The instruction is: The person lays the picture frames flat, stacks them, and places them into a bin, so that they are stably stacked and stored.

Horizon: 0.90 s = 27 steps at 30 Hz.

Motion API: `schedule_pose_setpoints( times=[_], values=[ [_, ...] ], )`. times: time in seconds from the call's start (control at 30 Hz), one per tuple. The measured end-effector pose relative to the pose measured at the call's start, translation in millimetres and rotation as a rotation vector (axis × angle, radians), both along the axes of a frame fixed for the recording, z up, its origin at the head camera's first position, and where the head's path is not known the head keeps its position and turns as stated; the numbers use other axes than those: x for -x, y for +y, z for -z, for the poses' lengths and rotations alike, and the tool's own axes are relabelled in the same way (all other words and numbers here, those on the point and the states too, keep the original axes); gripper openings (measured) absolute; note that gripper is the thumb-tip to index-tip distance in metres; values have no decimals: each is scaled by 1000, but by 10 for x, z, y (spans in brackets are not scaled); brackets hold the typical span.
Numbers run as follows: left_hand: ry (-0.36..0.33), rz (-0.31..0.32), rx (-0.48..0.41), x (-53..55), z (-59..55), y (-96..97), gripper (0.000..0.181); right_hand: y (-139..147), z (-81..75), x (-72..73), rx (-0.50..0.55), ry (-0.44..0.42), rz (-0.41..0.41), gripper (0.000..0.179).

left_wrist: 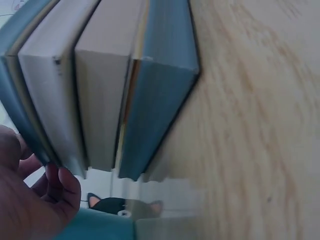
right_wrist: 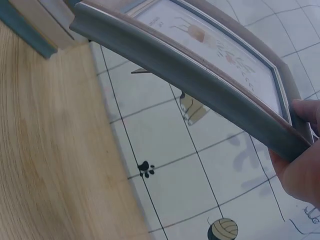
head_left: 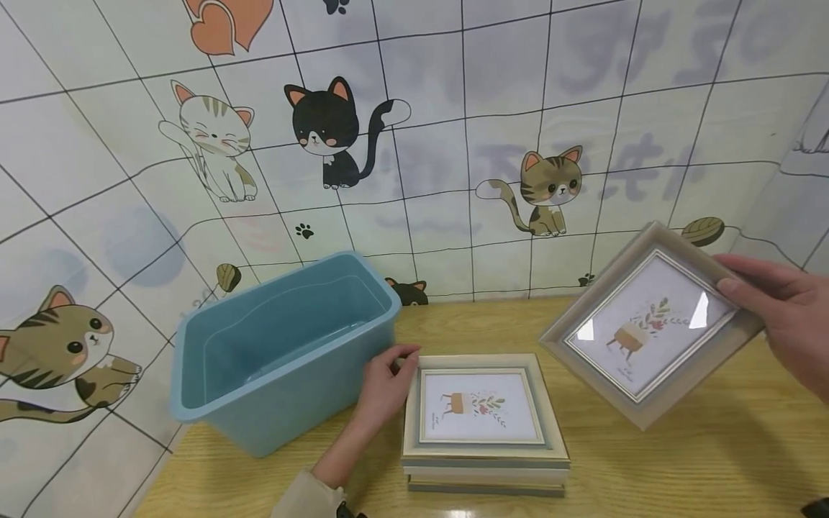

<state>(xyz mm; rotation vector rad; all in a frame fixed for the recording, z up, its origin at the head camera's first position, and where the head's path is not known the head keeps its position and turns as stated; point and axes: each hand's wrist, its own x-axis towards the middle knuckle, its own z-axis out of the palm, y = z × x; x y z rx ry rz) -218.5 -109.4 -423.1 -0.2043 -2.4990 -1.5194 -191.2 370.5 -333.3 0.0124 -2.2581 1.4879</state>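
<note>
My right hand (head_left: 793, 313) grips a grey-beige picture frame (head_left: 599, 324) by its right corner, thumb on the front. That frame is raised above the table and tilted, its flower-pot print facing me. In the right wrist view its blue-grey side (right_wrist: 200, 92) shows, with my right thumb and fingers at one end. A stack of several picture frames (head_left: 488, 460) lies on the table. At the stack's far left corner my left hand (head_left: 383, 392) pinches the edge of the top frame (head_left: 550, 424). The left wrist view shows my left fingertips (left_wrist: 67, 182) against that top frame's side.
A light blue plastic bin (head_left: 291, 388) stands left of the stack, and no contents show inside. Behind the wooden table (head_left: 680, 467) rises a wall (head_left: 440, 180) covered with cat drawings and grid lines. A dark object (head_left: 814, 507) shows at the lower right edge.
</note>
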Motion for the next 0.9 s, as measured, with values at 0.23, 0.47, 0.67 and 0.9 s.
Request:
schedule_pose_setpoints(
  times=[0.23,0.47,0.67,0.9],
  values=[
    [90,6,-24,-125,-191,-68,20,-181,-81,-42,400,83,-224,38],
    [125,124,-82,-238,-357,-63,21,-332,-74,-55,548,20,-312,38],
    [137,230,-150,-319,-498,11,25,-485,-38,-44,592,-19,-454,40],
    [175,352,-206,-413,-671,135,35,-709,-19,-49,578,0,-609,43]
  ],
)
